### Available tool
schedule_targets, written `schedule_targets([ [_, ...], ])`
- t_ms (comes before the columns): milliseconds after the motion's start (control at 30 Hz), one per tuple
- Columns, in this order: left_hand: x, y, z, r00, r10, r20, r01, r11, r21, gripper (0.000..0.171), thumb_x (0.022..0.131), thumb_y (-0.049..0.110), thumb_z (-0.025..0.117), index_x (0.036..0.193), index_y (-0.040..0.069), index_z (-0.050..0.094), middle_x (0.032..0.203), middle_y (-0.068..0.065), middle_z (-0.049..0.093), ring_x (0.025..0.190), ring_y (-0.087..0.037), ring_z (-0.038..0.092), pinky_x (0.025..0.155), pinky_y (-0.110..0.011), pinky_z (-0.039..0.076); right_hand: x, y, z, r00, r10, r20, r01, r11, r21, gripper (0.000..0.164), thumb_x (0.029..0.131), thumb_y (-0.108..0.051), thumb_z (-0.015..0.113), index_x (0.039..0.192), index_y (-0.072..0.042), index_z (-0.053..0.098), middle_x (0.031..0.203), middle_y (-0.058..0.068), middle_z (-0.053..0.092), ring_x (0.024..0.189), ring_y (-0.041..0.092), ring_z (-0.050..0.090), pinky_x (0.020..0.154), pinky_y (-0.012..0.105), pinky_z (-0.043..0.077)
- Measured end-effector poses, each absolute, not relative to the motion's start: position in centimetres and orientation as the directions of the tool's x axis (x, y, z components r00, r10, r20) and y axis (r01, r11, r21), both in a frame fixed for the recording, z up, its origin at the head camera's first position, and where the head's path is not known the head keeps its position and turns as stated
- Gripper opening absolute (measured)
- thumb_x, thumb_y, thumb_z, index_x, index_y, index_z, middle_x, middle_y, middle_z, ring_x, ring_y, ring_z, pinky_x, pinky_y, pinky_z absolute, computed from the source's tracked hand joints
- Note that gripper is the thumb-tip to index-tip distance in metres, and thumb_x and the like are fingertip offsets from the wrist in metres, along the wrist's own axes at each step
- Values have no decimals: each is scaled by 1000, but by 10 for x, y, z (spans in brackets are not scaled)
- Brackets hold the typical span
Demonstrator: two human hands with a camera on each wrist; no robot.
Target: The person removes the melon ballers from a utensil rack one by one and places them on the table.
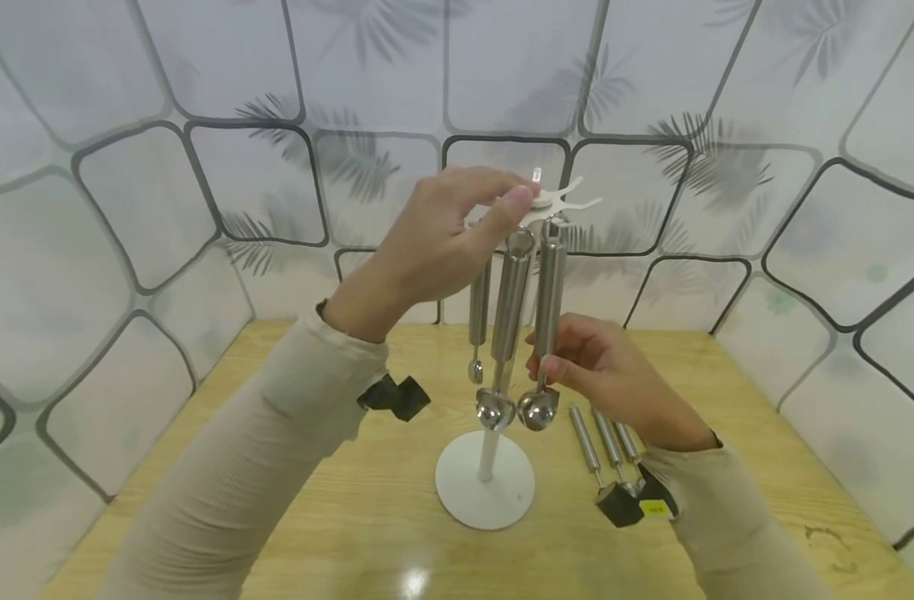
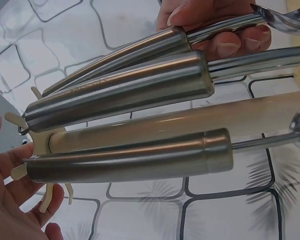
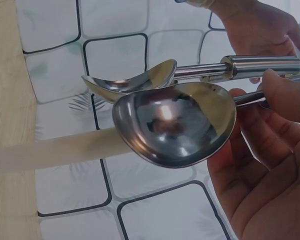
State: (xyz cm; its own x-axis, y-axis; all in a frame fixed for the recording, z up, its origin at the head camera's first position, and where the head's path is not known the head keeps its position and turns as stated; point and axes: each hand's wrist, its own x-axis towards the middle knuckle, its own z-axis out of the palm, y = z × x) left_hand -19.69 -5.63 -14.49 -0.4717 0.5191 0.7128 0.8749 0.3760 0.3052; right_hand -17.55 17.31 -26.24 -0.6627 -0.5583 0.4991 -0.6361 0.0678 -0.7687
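Observation:
A white utensil stand with a hooked top stands upright on the table. My left hand pinches its top between thumb and fingers. Three steel-handled utensils hang from the hooks. The right one is an ice cream scoop, and my right hand pinches its thin neck just above the bowl. Beside it hangs another scoop; its bowl lies behind the held one's in the right wrist view. Furthest left is a utensil with a small round head, partly behind my left hand.
Several more steel-handled utensils lie on the wooden table right of the stand's base, their heads partly covered by my right wrist's black camera mount. Patterned panels enclose the back and sides.

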Motion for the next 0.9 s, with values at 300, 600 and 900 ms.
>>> schedule_targets([
  [300, -196, -57, -144, -482, 528, 699, 870, 382, 312, 33, 102, 23, 43, 114, 7, 69, 126, -5, 64, 115, -13, 56, 101, -25, 35, -173, 178, -258, -642, -558, 526, -636, 5, -772, 28, 94, 6, 57, 113, -13, 65, 93, 8, 67, 84, 17, 66, 74, 32, 56],
  [600, -197, -55, -145, -486, 528, 696, 870, 368, 328, 30, 101, 25, 48, 111, 7, 70, 124, -4, 65, 111, -13, 58, 100, -26, 37, -165, 188, -255, -657, -529, 538, -645, 23, -764, 32, 92, 11, 56, 113, -11, 65, 93, 9, 68, 83, 18, 67, 72, 30, 56],
  [900, -198, -54, -145, -462, 528, 713, 883, 346, 316, 29, 99, 24, 51, 112, 6, 70, 121, -4, 66, 109, -12, 60, 100, -26, 38, -162, 202, -258, -673, -510, 536, -625, 6, -780, 33, 92, 13, 53, 113, -10, 65, 94, 8, 68, 85, 17, 68, 67, 29, 56],
])
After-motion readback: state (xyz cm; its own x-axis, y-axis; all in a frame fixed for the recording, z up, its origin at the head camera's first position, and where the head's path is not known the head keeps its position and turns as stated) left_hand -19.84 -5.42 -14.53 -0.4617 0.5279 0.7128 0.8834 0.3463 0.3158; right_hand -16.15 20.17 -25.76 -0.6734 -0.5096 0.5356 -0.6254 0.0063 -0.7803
